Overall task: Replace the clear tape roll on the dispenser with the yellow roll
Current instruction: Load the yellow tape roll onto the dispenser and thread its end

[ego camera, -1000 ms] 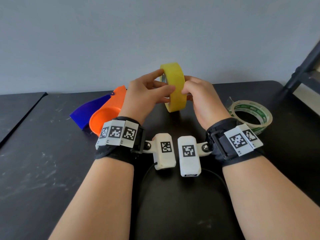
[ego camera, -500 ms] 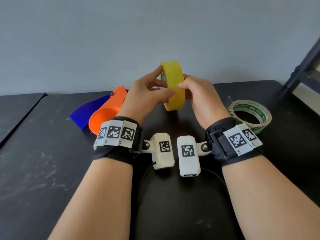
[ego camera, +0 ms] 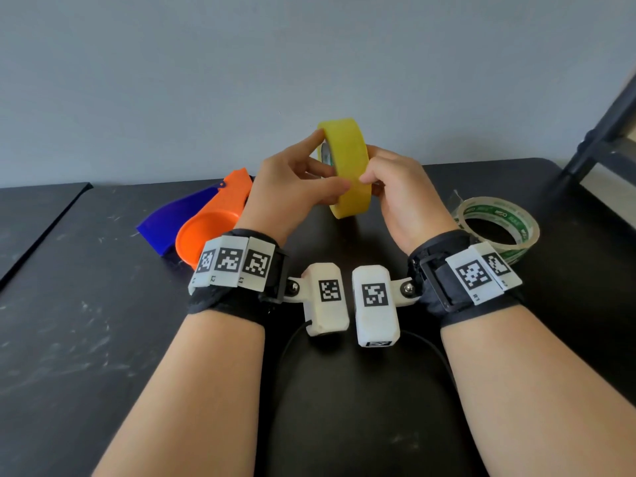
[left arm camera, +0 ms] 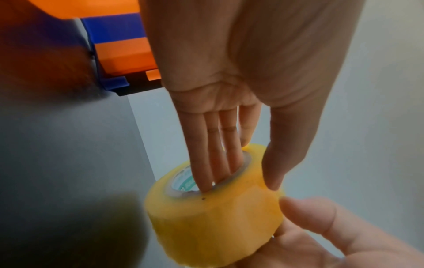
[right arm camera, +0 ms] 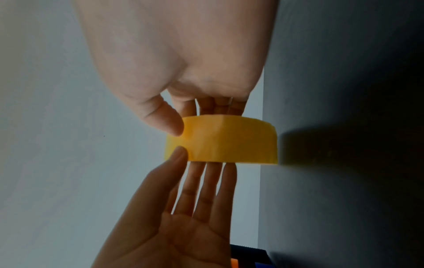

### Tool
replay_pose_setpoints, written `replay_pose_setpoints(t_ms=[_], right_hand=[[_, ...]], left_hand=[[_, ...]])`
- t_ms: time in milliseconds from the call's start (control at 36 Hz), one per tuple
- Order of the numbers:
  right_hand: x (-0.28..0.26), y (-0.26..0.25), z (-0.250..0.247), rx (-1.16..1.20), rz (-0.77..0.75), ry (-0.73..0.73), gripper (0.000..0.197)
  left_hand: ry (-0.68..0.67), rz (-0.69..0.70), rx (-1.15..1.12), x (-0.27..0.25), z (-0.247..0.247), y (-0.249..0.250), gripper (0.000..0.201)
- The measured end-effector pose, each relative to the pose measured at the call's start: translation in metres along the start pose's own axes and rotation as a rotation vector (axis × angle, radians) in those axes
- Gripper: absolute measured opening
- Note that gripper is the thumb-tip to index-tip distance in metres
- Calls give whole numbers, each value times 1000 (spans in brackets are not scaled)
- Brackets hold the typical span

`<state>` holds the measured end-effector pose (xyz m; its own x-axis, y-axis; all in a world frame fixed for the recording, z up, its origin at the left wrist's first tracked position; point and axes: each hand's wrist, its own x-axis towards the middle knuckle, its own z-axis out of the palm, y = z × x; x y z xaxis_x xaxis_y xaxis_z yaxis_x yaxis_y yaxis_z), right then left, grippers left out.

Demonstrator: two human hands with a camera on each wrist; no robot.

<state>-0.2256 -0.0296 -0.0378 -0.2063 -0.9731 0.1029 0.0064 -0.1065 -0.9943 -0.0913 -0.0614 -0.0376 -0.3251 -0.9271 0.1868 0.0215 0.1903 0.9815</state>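
Both hands held the yellow roll (ego camera: 347,166): left hand (ego camera: 292,191) fingers inside its core, right hand (ego camera: 402,191) pinching the rim. It looked light, rigid, slick; the core seemed safest.

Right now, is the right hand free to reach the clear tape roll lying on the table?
Probably not yet: the right hand helps hold the yellow roll. The clear tape roll lies uncovered beside that wrist.

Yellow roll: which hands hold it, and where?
Both. The left hand has fingers in the yellow roll's core and thumb on its outer band; the right hand pinches that band.
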Motion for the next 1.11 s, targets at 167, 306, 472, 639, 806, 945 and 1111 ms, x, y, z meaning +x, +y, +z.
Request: replay_pose_setpoints(t_ms=[167,306,472,639,806,945,1111], right_hand=[[1,2,0,-33,16,9,20],[1,2,-1,-1,35,64,28],[6,5,-3,25,31,79,35],[4,3,0,35,-4,55,41],[4,4,1,38,10,101,82],[4,3,-2,40,40,103,79],[7,6,-4,31,5,54,55]], left_hand=[[-8,-16,1,1,-2,0,73],[-19,4,77,-1,-2,1,76],[-17,0,60,-2,-1,2,76],[-14,-14,24,-2,-3,3,74],[-24,1,70,-3,-2,4,76],[-22,7,98,-2,-1,3,76],[-23,4,78,-2,-2,2,76]])
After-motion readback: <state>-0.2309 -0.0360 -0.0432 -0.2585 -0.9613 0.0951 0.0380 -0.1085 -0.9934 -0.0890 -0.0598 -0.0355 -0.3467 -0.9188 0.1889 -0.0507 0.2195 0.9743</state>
